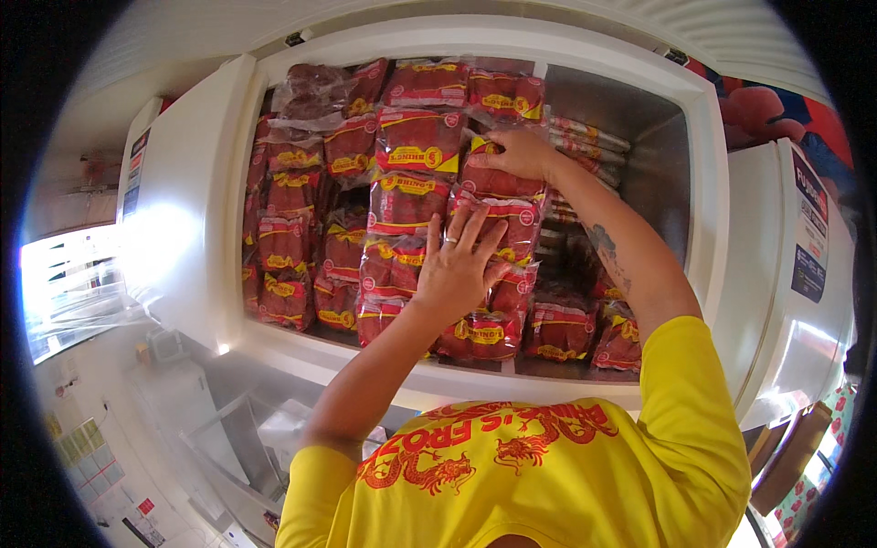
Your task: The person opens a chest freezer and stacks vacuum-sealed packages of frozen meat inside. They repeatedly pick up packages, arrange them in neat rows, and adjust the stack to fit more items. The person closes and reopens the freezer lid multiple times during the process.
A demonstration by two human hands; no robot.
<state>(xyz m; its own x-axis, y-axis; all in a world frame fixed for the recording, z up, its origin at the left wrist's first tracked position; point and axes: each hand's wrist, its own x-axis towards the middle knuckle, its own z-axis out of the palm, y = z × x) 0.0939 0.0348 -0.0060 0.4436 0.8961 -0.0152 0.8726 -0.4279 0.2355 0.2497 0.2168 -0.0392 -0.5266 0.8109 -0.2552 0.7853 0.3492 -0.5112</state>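
Stacks of clear-and-red plastic food packs with yellow labels and reddish contents fill much of an open white chest freezer point(411, 33). My left hand point(457, 267), with a ring on it, lies with fingers spread on a pack point(513, 224) in the middle right column. Farther back, my right hand point(519, 153) grips the upper edge of another pack point(498, 183) in that column; part of its fingers is hidden. To the left of my hands, a column of packs point(406, 205) stands higher than the packs around it.
Pale, flat packages point(589, 137) are stacked along the freezer's right side. More red packs point(559, 329) lie lower at the near right. The freezer's raised rim point(301, 352) runs in front of me. Another white appliance point(776, 274) stands at the right.
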